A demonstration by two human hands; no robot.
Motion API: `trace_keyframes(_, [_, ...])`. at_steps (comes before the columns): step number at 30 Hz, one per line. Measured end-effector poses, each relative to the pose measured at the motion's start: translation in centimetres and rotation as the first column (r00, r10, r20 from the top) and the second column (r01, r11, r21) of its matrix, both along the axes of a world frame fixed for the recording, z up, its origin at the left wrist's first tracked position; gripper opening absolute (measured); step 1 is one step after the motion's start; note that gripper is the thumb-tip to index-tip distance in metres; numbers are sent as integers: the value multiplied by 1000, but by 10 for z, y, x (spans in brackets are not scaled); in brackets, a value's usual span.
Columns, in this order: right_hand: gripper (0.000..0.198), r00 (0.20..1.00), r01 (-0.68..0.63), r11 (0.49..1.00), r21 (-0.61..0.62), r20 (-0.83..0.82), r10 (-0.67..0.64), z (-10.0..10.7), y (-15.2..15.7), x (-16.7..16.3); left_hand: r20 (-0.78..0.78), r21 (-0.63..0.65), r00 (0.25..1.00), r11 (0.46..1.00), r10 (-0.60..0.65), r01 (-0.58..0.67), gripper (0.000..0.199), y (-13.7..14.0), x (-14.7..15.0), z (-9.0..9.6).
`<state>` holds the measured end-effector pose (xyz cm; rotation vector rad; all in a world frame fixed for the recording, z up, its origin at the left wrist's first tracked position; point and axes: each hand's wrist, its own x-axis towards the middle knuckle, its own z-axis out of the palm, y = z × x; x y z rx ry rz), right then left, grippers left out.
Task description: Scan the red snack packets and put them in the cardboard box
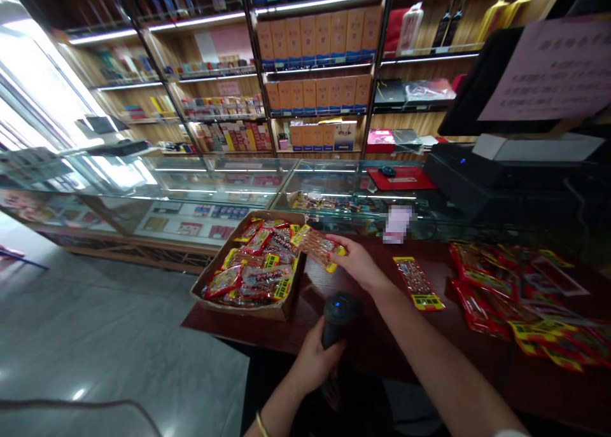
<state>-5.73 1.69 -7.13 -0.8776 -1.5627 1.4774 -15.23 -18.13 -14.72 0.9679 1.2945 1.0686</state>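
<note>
My left hand (312, 359) is wrapped round the handle of a dark barcode scanner (342, 308), which shows a small blue light on its head. In my right hand (352, 259) is a snack packet (316, 245) with yellow ends and brown contents, gripped at its right end. The packet hangs over the right rim of an open cardboard box (280, 312). Red and yellow snack packets (252, 273) fill that box. Right of my right forearm, a single similar packet (418, 283) lies flat on the dark red wooden counter (377, 335).
A heap of red and yellow packets (520, 297) covers the counter's right side. Behind stand a glass display case (224, 176), a red mat (401, 179) and a monitor (482, 74) with a paper sheet on it. Shelves of boxes line the wall.
</note>
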Motion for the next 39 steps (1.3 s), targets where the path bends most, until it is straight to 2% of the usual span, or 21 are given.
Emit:
trace_keyframes(3, [55,986,-139,990,4,91,138,25,6,-73,-8,2,1000,1000,17,-17,52,-1,0,0])
trace_keyframes(5, [55,974,-167,986,30,159,160,33,4,-102,-12,-11,999,999,37,-37,51,-1,-2,-2])
trace_keyframes(6, [55,970,-172,983,55,182,160,33,4,-107,-14,-16,999,999,46,-46,52,0,-2,-3])
trace_keyframes(7, [53,969,-169,981,92,199,149,31,4,-104,-15,-21,999,999,46,-46,53,0,-3,-5])
trace_keyframes(9, [45,962,-120,971,208,265,62,21,5,-74,-24,-21,999,999,34,-35,55,2,-5,-7])
trace_keyframes(11, [38,894,22,934,357,411,-178,5,4,-19,-34,-22,999,1000,8,-9,59,3,-7,-7])
trace_keyframes(12, [38,785,124,892,434,507,-356,-5,2,14,-36,-25,999,1000,-7,6,60,3,-7,-7])
trace_keyframes(13, [40,607,223,841,492,605,-515,-15,0,47,-36,-26,999,999,-19,18,60,3,-8,-6])
trace_keyframes(14, [43,409,293,798,526,686,-602,-25,-3,77,-35,-27,999,999,-28,27,61,3,-8,-6])
trace_keyframes(15, [48,228,354,764,539,743,-629,-36,-6,105,-32,-27,999,999,-39,38,61,3,-8,-5])
trace_keyframes(16, [52,98,388,748,539,782,-615,-46,-9,127,-31,-26,999,999,-43,42,62,3,-9,-4])
trace_keyframes(17, [55,27,399,747,531,808,-589,-55,-12,145,-34,-23,998,999,-45,44,62,2,-8,-4])
trace_keyframes(18, [56,8,401,755,519,822,-570,-64,-16,158,-41,-20,998,999,-45,44,63,2,-8,-4])
trace_keyframes(19, [55,34,393,764,511,823,-568,-72,-19,166,-51,-18,998,999,-46,45,63,1,-8,-4])
trace_keyframes(20, [52,93,381,770,512,807,-583,-78,-23,170,-63,-16,997,999,-46,45,63,1,-8,-3])
trace_keyframes(24, [48,444,340,753,563,610,-656,-97,-34,170,-95,-13,993,998,-67,66,59,0,-6,1])
trace_keyframes(26, [48,569,289,759,584,532,-627,-102,-38,168,-106,-21,991,997,-81,79,56,0,-6,4])
trace_keyframes(27, [48,603,262,760,595,514,-610,-104,-39,167,-113,-27,990,996,-90,88,54,0,-6,4])
trace_keyframes(29, [48,622,215,752,623,506,-597,-105,-40,166,-125,-34,987,994,-105,102,50,0,-7,4])
trace_keyframes(36, [46,582,101,696,711,525,-621,-104,-41,165,-157,-2,981,994,-110,111,41,-1,-10,-4])
trace_keyframes(39, [46,562,94,710,698,551,-616,-101,-42,164,-166,-8,979,993,-117,117,37,-2,-9,-3])
